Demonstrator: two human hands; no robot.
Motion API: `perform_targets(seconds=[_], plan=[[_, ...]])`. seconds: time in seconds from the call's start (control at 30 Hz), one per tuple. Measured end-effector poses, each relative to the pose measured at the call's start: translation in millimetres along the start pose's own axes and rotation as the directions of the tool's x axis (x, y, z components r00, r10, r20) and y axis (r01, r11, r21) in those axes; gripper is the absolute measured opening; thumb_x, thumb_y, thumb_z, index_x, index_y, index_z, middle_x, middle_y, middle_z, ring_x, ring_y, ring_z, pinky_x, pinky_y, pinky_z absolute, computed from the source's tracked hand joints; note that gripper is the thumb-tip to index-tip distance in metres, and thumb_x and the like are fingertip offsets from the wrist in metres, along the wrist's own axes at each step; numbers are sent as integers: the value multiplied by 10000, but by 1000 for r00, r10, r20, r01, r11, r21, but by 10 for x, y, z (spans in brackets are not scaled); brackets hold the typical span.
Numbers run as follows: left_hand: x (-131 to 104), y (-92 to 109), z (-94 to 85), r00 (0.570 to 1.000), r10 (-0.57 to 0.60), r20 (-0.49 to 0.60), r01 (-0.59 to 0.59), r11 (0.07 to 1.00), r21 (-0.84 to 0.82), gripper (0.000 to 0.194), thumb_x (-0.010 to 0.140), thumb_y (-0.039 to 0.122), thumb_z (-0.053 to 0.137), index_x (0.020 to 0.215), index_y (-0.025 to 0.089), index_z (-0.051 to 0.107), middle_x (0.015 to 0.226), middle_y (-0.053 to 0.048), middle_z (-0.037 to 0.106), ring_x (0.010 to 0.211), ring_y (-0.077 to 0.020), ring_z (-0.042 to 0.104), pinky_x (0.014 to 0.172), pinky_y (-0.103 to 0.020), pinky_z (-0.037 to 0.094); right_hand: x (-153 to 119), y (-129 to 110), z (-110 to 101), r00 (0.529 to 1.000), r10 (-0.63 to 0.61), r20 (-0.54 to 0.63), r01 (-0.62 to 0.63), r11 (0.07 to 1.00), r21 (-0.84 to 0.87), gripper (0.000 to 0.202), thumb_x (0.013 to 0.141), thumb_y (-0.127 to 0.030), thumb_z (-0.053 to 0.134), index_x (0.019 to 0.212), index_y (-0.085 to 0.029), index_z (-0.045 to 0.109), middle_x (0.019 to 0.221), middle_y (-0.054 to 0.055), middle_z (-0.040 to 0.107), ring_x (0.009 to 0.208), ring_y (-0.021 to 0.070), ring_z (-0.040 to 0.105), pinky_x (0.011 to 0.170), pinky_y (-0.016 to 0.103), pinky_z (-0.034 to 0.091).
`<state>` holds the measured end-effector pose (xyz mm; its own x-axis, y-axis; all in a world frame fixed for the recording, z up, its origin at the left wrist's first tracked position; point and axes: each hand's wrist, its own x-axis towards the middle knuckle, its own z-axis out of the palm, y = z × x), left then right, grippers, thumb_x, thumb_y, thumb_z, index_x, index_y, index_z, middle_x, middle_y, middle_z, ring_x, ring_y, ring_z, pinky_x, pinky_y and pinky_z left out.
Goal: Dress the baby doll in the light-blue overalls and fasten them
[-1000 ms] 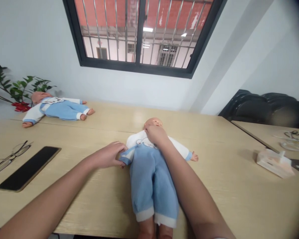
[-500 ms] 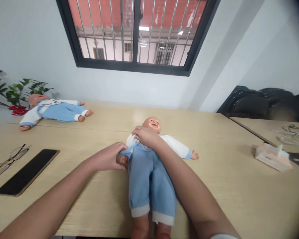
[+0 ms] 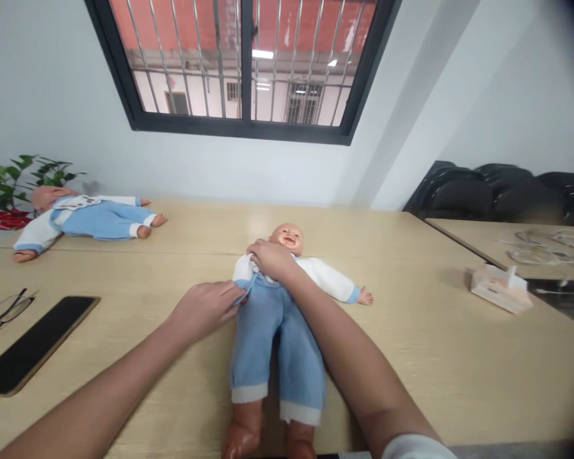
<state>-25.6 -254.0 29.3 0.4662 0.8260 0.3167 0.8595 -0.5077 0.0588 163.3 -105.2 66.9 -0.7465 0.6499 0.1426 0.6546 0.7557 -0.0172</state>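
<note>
From the centre of my view, the doll [image 3: 258, 328] lies face-up at six o'clock on the table [image 3: 411, 357], head farthest from me. Towards eight o'clock my left hand [image 3: 203, 312] is closed, thumb and fingers pinching blue edging [image 3: 251, 288] beside its sleeve [image 3: 242, 268]. My right hand [image 3: 273, 258] rests bent-fingered on its upper chest; I can't tell whether it grips cloth. Another doll [image 3: 98, 221] lies at nine o'clock.

Two dolls [image 3: 256, 338], one phone [image 3: 38, 344]

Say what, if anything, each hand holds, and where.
Left hand pinches blue cloth at the near doll's side. Right hand lies over its upper chest; grip unclear.
</note>
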Motion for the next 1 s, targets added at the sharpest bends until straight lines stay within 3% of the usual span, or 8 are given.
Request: perform_targets(seconds=[0.23, 0.4, 0.47, 0.53, 0.63, 0.73, 0.87, 1.0], plan=[[18, 152, 30, 999, 13, 50, -12, 1000, -24, 168, 965, 209, 524, 1048, 283, 650, 970, -26, 703, 930, -222, 673, 784, -339, 467, 31, -54, 53, 1000, 14, -28, -11, 994, 112, 262, 1040, -298, 493, 1186, -203, 689, 1262, 93, 663, 1065, 198, 650, 840, 263, 455], [5, 41, 38, 997, -29, 67, 40, 987, -158, 191, 996, 316, 512, 1146, 294, 628, 1053, 7, 764, 871, -196, 710, 752, -317, 467, -188, 456, -209, 970, 117, -213, -37, 938, 346, 275, 1008, -305, 490, 1039, -157, 719, 1091, 83, 700, 985, 186, 620, 887, 281, 434], [14, -31, 33, 996, -66, 62, 75, 985, -154, 240, 1034, 364, 451, 1179, 304, 632, 1044, 9, 779, 862, -207, 718, 761, -326, 469, -405, 786, -296, 965, 249, -88, -183, 871, 457, 330, 994, -369, 482, 947, -152, 727, 904, 55, 705, 832, 183, 613, 790, 281, 450], [83, -87, 13, 992, -127, 16, 128, 983, -129, 284, 1053, 377, 402, 1179, 305, 645, 1073, -1, 782, 913, -226, 722, 788, -338, 477, -631, 1065, -310, 930, 321, 178, -367, 777, 512, 362, 953, -429, 525, 836, -156, 733, 775, 40, 695, 719, 183, 597, 716, 286, 451], [357, -99, -60, 979, -182, -88, 167, 973, -158, 310, 1053, 361, 384, 1175, 267, 653, 1160, -40, 758, 1028, -247, 699, 868, -358, 497, -841, 1272, -199, 920, 282, 272, -389, 735, 556, 246, 863, -384, 634, 892, -185, 777, 890, 43, 760, 815, 208, 657, 758, 283, 485], [815, -1, -141, 989, -71, -131, 32, 960, -279, 312, 1041, 313, 388, 1186, 218, 648, 1224, -80, 724, 1179, -261, 634, 1045, -402, 461, -843, 1279, -20, 941, 223, 254, -338, 656, 675, 282, 822, -318, 656, 1052, -215, 785, 1126, 42, 770, 1050, 240, 671, 918, 306, 497], [1464, 219, -90, 987, 141, 73, -79, 837, -542, 401, 1038, 283, 378, 1408, 229, 522, 1403, -81, 647, 1285, -218, 596, 1086, -357, 470, -752, 1265, 151, 938, 237, 254, -347, 591, 728, 304, 808, -269, 635, 1065, -173, 768, 1095, 53, 775, 1059, 242, 673, 957, 346, 499], [1878, 307, 156, 938, 178, 298, 1, 857, -516, 388, 1024, 286, 412, 1383, 218, 543, 1469, -72, 607, 1348, -185, 559, 1118, -310, 446, -806, 1277, 202, 937, 237, 255, -344, 520, 782, 299, 848, -300, 615, 1081, -150, 726, 1079, 69, 764, 987, 213, 677, 887, 322, 518]])
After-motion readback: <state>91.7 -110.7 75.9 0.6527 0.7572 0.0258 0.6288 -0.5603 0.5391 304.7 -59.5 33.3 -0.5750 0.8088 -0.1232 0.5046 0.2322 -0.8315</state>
